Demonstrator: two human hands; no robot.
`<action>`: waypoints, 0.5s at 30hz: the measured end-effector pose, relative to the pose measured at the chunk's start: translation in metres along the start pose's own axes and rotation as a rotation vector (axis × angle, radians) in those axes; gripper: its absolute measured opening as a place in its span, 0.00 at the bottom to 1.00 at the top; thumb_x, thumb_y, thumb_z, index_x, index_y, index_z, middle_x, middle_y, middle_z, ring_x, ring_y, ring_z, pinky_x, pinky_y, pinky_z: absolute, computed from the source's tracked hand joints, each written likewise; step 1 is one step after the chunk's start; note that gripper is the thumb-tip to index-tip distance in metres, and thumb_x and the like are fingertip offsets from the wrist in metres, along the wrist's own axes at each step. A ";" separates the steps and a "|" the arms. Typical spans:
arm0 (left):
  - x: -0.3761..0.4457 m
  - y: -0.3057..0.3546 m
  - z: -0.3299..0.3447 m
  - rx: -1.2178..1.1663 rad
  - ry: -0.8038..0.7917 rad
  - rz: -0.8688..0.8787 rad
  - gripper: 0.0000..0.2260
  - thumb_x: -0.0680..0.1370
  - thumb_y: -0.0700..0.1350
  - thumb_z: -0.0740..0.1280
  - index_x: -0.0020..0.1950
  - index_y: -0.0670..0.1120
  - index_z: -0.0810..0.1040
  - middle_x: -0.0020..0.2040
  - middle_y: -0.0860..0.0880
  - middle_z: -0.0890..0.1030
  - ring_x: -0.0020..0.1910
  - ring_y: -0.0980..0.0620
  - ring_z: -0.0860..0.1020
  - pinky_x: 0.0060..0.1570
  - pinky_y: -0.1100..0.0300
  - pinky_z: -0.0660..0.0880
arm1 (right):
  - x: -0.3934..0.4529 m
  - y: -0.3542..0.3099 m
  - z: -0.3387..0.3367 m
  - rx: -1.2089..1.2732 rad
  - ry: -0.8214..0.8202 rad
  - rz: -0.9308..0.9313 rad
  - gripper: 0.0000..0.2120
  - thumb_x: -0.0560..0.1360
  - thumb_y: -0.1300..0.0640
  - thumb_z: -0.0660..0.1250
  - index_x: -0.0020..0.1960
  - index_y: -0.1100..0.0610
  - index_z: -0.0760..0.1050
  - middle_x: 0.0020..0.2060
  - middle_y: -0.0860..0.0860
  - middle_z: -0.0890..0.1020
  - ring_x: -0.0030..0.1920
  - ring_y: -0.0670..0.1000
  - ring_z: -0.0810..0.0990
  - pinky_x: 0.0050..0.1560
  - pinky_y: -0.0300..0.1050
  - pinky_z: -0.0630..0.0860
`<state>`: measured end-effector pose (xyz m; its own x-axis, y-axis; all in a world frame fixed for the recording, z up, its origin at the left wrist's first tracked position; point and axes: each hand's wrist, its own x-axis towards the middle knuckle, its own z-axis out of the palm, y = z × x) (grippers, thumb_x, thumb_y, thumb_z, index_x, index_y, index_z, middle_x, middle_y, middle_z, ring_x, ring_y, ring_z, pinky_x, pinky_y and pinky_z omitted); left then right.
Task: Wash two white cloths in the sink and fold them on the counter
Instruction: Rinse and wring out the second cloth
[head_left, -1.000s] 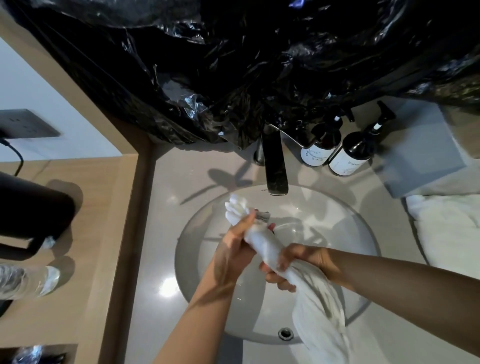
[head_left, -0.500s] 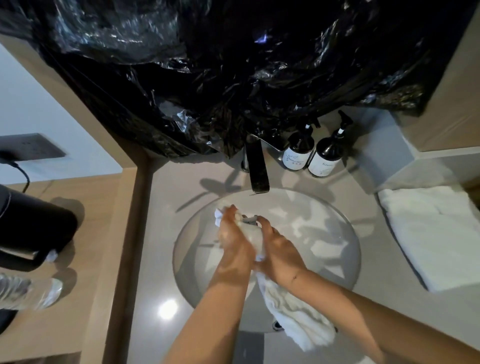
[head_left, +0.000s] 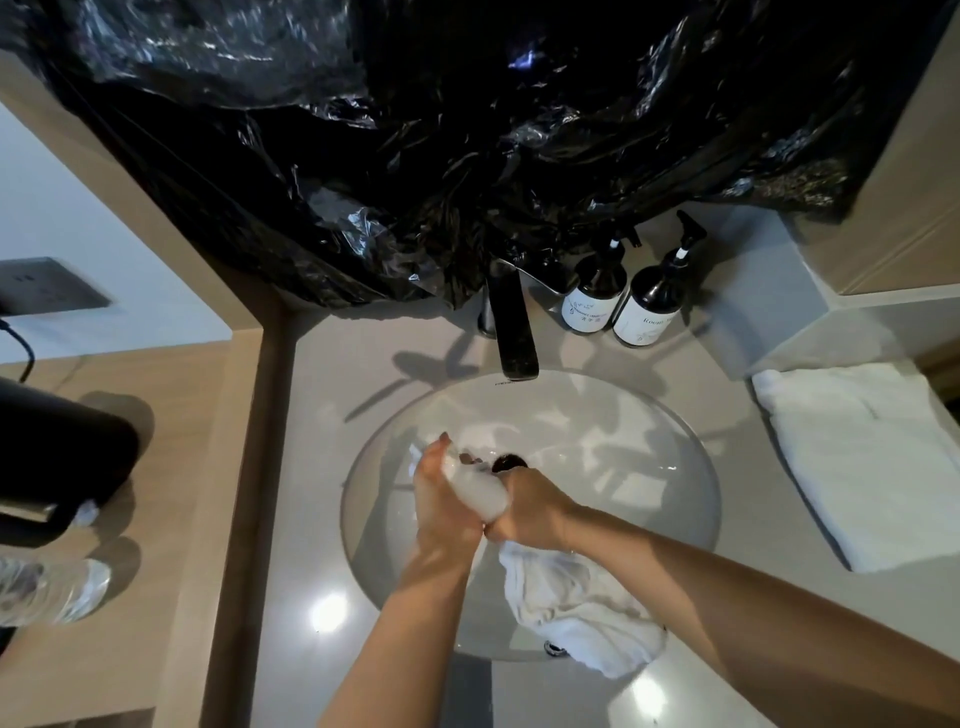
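A wet white cloth (head_left: 571, 603) is bunched over the round white sink (head_left: 649, 431). My left hand (head_left: 444, 504) and my right hand (head_left: 535, 506) both grip its upper part, pressed together over the basin, while its loose end hangs onto the sink's near rim. A second white cloth (head_left: 862, 457) lies folded flat on the counter (head_left: 332, 395) to the right of the sink. The drain (head_left: 509, 461) shows just beyond my fingers.
A dark faucet (head_left: 511, 332) juts over the sink's far edge, with two dark pump bottles (head_left: 618, 296) to its right. Black plastic sheeting (head_left: 467, 130) hangs above. On the wooden ledge at left sit a black appliance (head_left: 57, 467) and a plastic bottle (head_left: 47, 592).
My hands have come together on the cloth, from a stretched twist to a tight bunch. The view has shifted, bringing more of the folded cloth on the right into sight.
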<state>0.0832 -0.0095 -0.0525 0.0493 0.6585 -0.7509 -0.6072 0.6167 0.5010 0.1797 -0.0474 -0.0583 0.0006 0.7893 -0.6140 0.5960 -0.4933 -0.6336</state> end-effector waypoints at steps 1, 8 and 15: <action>0.002 0.001 -0.007 -0.015 -0.018 -0.027 0.14 0.78 0.45 0.63 0.32 0.47 0.72 0.28 0.49 0.71 0.27 0.51 0.71 0.33 0.58 0.70 | 0.001 -0.001 0.002 0.011 -0.039 0.013 0.12 0.64 0.59 0.72 0.47 0.58 0.77 0.40 0.52 0.79 0.40 0.51 0.79 0.35 0.40 0.72; 0.007 0.007 -0.019 -0.135 0.063 -0.121 0.07 0.79 0.45 0.64 0.40 0.50 0.72 0.26 0.52 0.68 0.23 0.54 0.68 0.33 0.61 0.68 | 0.009 -0.004 0.007 0.059 -0.154 -0.036 0.10 0.61 0.62 0.72 0.41 0.59 0.77 0.36 0.51 0.75 0.34 0.49 0.74 0.34 0.42 0.67; 0.005 0.005 -0.024 -0.147 0.065 -0.097 0.09 0.79 0.44 0.64 0.39 0.50 0.71 0.26 0.52 0.68 0.26 0.55 0.68 0.35 0.61 0.69 | 0.007 0.001 0.007 0.117 -0.230 -0.079 0.13 0.63 0.64 0.74 0.44 0.54 0.77 0.41 0.50 0.80 0.40 0.47 0.78 0.40 0.39 0.74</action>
<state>0.0611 -0.0134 -0.0637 0.0648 0.5673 -0.8210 -0.7115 0.6031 0.3605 0.1750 -0.0449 -0.0665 -0.2327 0.7295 -0.6432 0.4897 -0.4835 -0.7255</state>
